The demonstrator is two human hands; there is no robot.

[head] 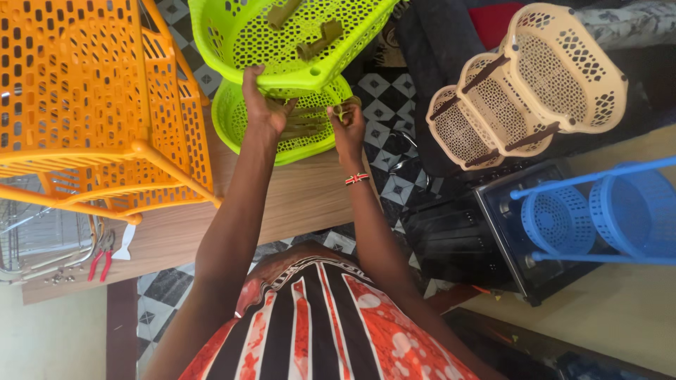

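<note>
A lime green perforated plastic basket [282, 35] is tilted up above a second lime green basket [239, 123] that rests on the wooden table [296, 197]. My left hand [264, 105] grips the lower rim of the upper basket. My right hand [346, 123] pinches a small piece at the rim between the two baskets; what it is cannot be told. A striped band sits on my right wrist. Olive brown handle pieces [320, 39] lie inside the upper basket.
An orange perforated rack [91, 98] stands at the left. Red-handled pliers [102, 257] and small screws lie by a wire rack at the lower left. Beige stacked baskets [521, 84] are at the upper right, blue baskets [598, 214] and a black appliance [486, 239] to the right.
</note>
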